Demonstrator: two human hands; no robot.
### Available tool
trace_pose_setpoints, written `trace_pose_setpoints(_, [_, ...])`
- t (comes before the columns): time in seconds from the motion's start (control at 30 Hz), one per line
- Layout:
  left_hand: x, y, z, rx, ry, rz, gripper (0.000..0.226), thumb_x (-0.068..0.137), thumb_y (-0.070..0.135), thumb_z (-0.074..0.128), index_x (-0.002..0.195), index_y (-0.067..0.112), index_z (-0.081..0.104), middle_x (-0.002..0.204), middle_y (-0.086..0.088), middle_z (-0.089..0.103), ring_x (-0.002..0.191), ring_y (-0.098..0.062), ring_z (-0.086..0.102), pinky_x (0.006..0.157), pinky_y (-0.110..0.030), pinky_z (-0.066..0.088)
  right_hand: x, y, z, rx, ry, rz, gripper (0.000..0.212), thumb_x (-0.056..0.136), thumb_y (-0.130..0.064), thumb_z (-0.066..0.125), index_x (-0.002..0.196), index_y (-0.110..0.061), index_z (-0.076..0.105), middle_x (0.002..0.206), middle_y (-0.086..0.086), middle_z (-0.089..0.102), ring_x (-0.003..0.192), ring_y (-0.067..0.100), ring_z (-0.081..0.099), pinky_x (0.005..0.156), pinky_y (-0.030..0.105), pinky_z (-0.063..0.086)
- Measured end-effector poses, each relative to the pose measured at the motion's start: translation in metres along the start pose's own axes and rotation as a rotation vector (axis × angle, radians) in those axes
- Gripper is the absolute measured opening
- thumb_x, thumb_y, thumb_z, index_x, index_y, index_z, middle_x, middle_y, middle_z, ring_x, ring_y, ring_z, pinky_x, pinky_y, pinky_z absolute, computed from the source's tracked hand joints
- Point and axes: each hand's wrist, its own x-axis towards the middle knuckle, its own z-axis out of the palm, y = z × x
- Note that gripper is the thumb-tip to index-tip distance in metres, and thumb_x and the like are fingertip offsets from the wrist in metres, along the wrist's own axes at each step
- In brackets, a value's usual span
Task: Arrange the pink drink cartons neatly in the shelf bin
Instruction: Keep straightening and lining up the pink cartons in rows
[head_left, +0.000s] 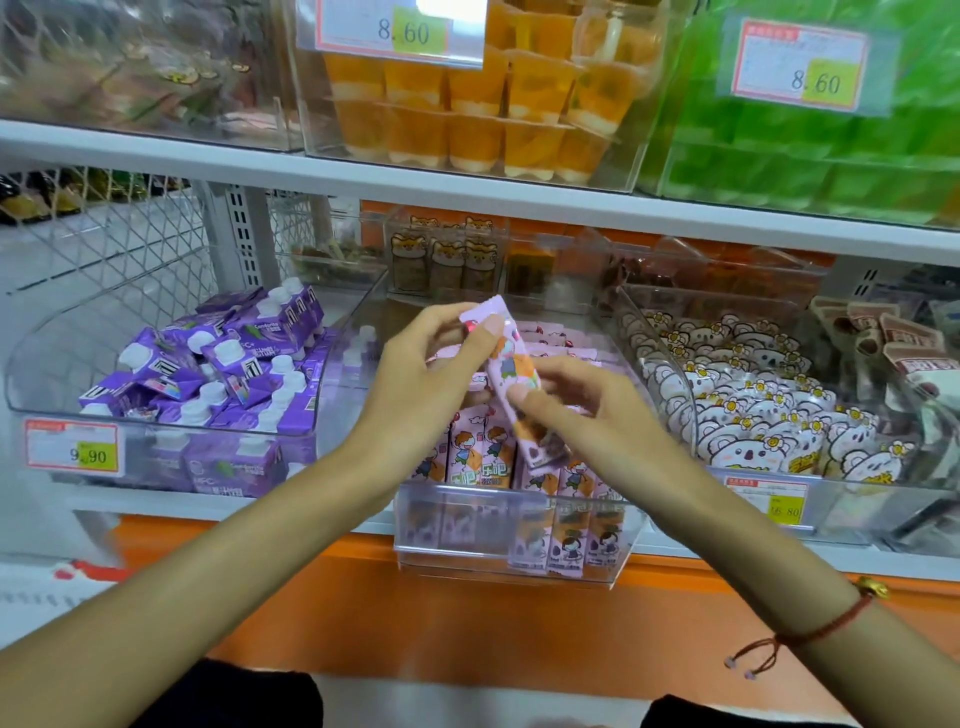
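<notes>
A pink drink carton (511, 371) with a cartoon child on it hangs tilted above the clear shelf bin (511, 564). My left hand (431, 374) pinches its upper end, thumb on the front. My right hand (566, 402) grips its lower half from the right. Several more pink cartons (566, 512) stand upright in rows in the bin below, and others (561, 353) lie further back. The bin's front sticks out past the shelf edge.
A clear bin of purple cartons with white caps (208, 374) sits to the left, and a bin of koala-print packs (753, 415) to the right. The shelf above carries orange jelly cups (467, 104) and green packs (810, 156). An orange ledge (467, 623) runs below.
</notes>
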Motion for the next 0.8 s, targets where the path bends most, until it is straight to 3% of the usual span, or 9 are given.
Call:
trace_pose_setpoints(0.17, [0.0,-0.004,0.001,0.008,-0.005,-0.002,0.018,0.096,0.034,0.05,0.113,0.031,0.059,0.114,0.01,0.066,0.097,0.002,0.065,0.08,-0.021,0.057,0.001,0.005,-0.002,0.293,0.019,0.179,0.023,0.088,-0.026,0.065,0.109,-0.018,0.065,0.095,-0.003,0.072,0.082,0.0,0.068,0.067,0.008,0.051])
trace_pose_setpoints(0.23, [0.0,-0.007,0.001,0.069,-0.026,0.02,0.016,0.095,0.026,0.055,0.11,0.034,0.057,0.116,0.012,0.064,0.099,0.0,0.063,0.082,-0.023,0.054,0.002,0.006,-0.003,0.357,0.029,0.204,0.026,0.088,-0.026,0.066,0.111,-0.014,0.064,0.094,-0.003,0.074,0.087,0.006,0.07,0.076,0.015,0.054])
trace_pose_setpoints(0.33, [-0.003,-0.013,0.004,0.158,-0.089,0.058,0.033,0.084,0.015,0.069,0.109,0.034,0.057,0.113,0.017,0.061,0.095,0.0,0.061,0.074,-0.017,0.052,0.003,0.006,-0.003,0.403,0.056,0.222,0.029,0.088,-0.026,0.065,0.111,-0.01,0.064,0.096,0.0,0.074,0.09,0.013,0.069,0.089,0.028,0.054])
trace_pose_setpoints(0.43, [-0.007,-0.018,0.008,0.25,-0.112,0.106,0.048,0.073,0.021,0.08,0.113,0.032,0.056,0.109,0.02,0.06,0.092,-0.001,0.058,0.069,-0.017,0.053,0.003,0.005,-0.003,0.452,0.102,0.221,0.029,0.086,-0.025,0.067,0.109,-0.007,0.063,0.091,0.001,0.074,0.085,0.014,0.068,0.091,0.033,0.054])
trace_pose_setpoints(0.63, [-0.009,-0.019,0.008,0.344,-0.093,0.193,0.042,0.077,0.03,0.077,0.112,0.036,0.056,0.106,0.024,0.059,0.09,0.001,0.059,0.07,-0.019,0.052,0.001,0.006,-0.002,0.478,0.105,0.2,0.033,0.085,-0.027,0.068,0.112,-0.009,0.063,0.095,0.004,0.075,0.09,0.013,0.07,0.083,0.026,0.057])
trace_pose_setpoints(0.8, [-0.008,-0.017,0.005,0.267,-0.144,0.151,0.027,0.09,0.025,0.064,0.112,0.036,0.056,0.114,0.021,0.061,0.097,0.006,0.061,0.079,-0.016,0.051,0.002,0.002,-0.013,0.586,0.058,0.146,0.025,0.089,-0.033,0.057,0.111,-0.024,0.066,0.104,-0.012,0.073,0.098,0.002,0.066,0.083,0.021,0.055])
